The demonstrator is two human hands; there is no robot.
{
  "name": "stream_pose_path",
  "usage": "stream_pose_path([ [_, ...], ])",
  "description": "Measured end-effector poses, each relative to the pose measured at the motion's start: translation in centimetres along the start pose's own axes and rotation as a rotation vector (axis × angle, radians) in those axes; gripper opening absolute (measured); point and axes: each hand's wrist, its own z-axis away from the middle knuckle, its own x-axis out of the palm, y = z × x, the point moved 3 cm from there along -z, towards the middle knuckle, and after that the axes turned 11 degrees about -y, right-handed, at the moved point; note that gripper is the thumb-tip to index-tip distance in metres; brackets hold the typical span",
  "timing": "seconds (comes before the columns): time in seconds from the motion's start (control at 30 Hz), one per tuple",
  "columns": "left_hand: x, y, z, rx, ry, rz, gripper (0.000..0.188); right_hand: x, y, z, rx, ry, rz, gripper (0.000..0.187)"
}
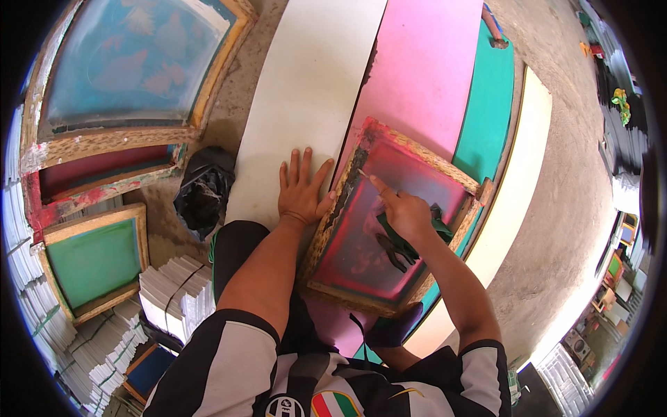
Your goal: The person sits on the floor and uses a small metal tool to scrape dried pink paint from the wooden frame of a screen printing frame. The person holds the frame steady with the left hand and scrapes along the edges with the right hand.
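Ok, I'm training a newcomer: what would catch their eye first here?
The pink-tinged framed screen just right of centre stands out first, with the right hand over it. Beside it, the left hand lies spread on a white board. Upper left, a larger blue screen follows.

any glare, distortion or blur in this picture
Head view: corners are black, the fisheye bows the pale yellow board toward the right rim, the floor washes out bright at lower right; the left hand and right hand look fairly sharp.
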Motion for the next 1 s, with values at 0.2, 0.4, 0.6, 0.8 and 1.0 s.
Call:
stream_pose_path([
  [0.2,0.0,0.1,-0.1,0.01,-0.004,-0.007,0.069,0.6,0.9,-0.4,0.026,0.002,0.073,0.053],
  [0.4,-0.1,0.4,-0.2,0.016,0.011,0.0,0.069,1.2,1.9,-0.7,-0.116,0.106,-0.026,0.053],
  [0.6,-0.2,0.3,0.0,0.014,0.024,0.003,0.069,0.6,1.1,-0.5,0.046,-0.057,-0.124,0.048],
  [0.8,-0.2,0.4,-0.2,0.011,0.008,-0.009,0.069,0.2,3.5,-2.1,-0.157,-0.114,-0.566,0.046],
  [1.0,-0.4,0.0,-0.1,0.013,0.015,0.04,0.069,-1.7,0.1,-1.3,0.008,-0.116,-0.189,0.047],
])
